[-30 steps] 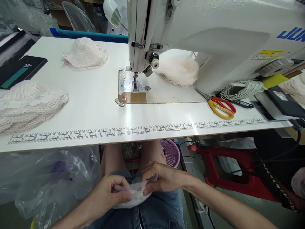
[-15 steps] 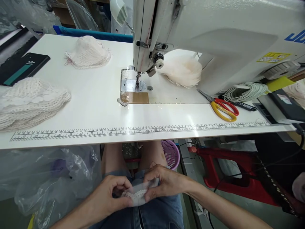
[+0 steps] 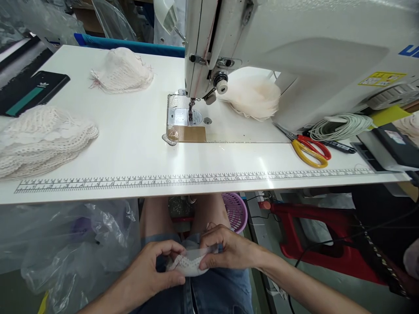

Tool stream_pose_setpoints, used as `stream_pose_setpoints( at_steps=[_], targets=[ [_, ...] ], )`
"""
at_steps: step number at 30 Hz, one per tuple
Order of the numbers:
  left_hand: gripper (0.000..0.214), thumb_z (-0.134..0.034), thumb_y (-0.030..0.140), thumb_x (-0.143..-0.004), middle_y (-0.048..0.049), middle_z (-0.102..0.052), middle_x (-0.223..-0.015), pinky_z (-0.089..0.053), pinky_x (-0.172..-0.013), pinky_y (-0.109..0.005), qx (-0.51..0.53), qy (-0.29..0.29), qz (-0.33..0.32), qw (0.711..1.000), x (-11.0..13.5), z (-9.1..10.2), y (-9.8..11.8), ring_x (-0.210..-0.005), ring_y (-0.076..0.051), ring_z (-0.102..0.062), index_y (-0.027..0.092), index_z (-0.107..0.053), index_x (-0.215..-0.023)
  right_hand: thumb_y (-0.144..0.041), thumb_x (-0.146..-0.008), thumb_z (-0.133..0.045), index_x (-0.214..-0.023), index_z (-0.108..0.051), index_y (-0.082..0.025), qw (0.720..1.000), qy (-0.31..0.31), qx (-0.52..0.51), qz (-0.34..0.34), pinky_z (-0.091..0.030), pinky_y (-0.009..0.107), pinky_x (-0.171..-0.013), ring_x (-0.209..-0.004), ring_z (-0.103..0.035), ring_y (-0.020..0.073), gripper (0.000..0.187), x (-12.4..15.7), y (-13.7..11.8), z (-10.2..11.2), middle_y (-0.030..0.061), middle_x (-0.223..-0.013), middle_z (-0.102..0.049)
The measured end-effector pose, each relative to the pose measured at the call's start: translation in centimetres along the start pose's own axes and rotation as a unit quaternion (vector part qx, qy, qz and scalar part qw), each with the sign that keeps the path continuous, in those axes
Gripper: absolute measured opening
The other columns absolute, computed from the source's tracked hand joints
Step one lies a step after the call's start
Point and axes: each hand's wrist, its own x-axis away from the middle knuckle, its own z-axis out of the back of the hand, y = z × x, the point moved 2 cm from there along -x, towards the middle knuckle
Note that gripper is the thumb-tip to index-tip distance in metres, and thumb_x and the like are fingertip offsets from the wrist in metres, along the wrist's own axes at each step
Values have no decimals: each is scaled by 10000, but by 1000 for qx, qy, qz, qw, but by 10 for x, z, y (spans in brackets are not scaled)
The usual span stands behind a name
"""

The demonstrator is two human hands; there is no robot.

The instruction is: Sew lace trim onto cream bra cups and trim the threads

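Note:
Over my lap, below the table's front edge, I hold a small piece of white lace fabric point(image 3: 191, 264) with a sheer, see-through band along its upper side. My left hand point(image 3: 160, 266) curls round its left end, thumb below and fingers above. At the right end my right hand point(image 3: 219, 247) pinches it between thumb and fingers. The fabric bulges in a curve between the hands. In front of me stands a sewing machine point(image 3: 203, 48), its presser foot point(image 3: 190, 111) over the metal needle plate; the hands are well away from it.
Knitted white pieces point(image 3: 46, 141) are stacked at the table's left, with another bundle point(image 3: 124, 72) behind. Peach sheer fabric point(image 3: 252, 98) lies under the machine arm. Scissors point(image 3: 309, 150), coiled cord point(image 3: 340, 126) and a black phone-like item point(image 3: 36, 93) rest on the table. A purple basket point(image 3: 235, 212) stands below.
The lace fabric has turned in my hands and now curves, with more of its holed lace surface facing up. Both hands stay over the lap. The view has shifted slightly.

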Motion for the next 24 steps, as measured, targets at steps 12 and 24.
stream_pose_setpoints(
  at_steps=[12, 24],
  targets=[
    [361, -656, 489, -733, 36, -452, -602, -286, -571, -202, 123, -35, -54, 990, -12, -13, 8, -601, -114, -382, 130, -674, -708, -462, -780, -668, -685, -673, -127, 995, 42, 85, -10, -349, 264, -731, -567, -465, 93, 347, -5, -5, -3, -36, -571, -536],
    [416, -736, 518, -648, 38, -457, -588, -244, -537, -197, 151, -62, -20, 986, -6, -1, 5, -579, -99, -350, 110, -673, -698, -438, -820, -632, -792, -706, -138, 995, -8, 103, 0, -353, 303, -846, -621, -565, 112, 310, -2, -8, 3, 10, -704, -671]
  ],
)
